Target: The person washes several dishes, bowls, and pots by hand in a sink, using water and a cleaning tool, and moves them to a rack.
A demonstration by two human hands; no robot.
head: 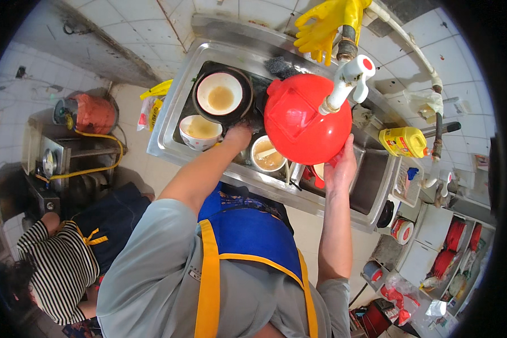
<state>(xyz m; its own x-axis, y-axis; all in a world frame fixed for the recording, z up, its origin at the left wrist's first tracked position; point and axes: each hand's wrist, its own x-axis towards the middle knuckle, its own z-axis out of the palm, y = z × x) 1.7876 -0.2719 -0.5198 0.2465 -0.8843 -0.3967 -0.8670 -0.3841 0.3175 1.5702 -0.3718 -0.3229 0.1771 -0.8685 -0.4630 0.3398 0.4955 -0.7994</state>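
Note:
My right hand grips the near rim of a red plastic basin, which is tipped so that its underside faces up, beneath the white tap. My left hand reaches into the left sink compartment, among the bowls; its fingertips are blurred and partly hidden, so any hold is unclear. Beside it stands a patterned bowl of cloudy liquid. Above it, a white bowl with a little brown liquid rests in a dark round pot. Right of this hand is a bowl of brownish liquid with a pale piece in it.
The steel sink has a second compartment at right. Steel wool lies at its back edge, and yellow rubber gloves hang above. A yellow bottle stands at right. Behind left, another person in a striped top bends down.

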